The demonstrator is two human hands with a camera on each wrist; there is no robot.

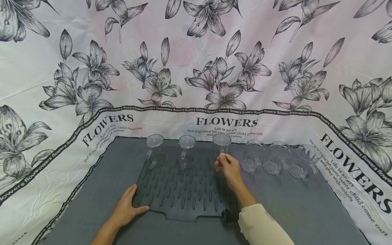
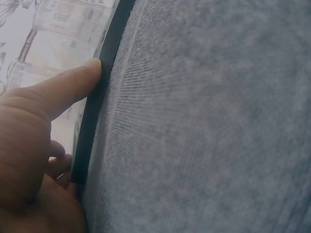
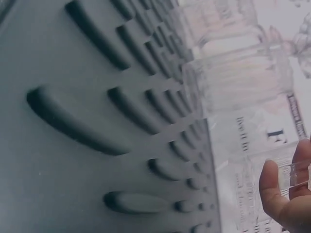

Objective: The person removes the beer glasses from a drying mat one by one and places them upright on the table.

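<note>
My right hand point(image 1: 229, 168) pinches the handle of a clear mug point(image 1: 222, 140) at the back right of a dark ribbed draining tray point(image 1: 180, 212). The mug stands upside down, its closed base uppermost. In the right wrist view, thumb and finger meet on its clear handle point(image 3: 299, 174). At the tray's front left corner rests my left hand point(image 1: 125, 208), thumb on the front edge and fingers along the left side. The left wrist view shows the thumb point(image 2: 77, 82) against the tray's edge point(image 2: 92, 121). Two more inverted mugs, one left point(image 1: 154, 141) and one middle point(image 1: 187, 141), line the tray's back.
Three clear mugs stand on the grey tabletop point(image 1: 306, 211) right of the tray: a near one point(image 1: 251, 158), a middle one point(image 1: 275, 160) and a far one point(image 1: 303, 161). A small black piece point(image 1: 227, 215) sits by the tray's front right corner. Flower-printed cloth point(image 1: 171, 81) hangs behind.
</note>
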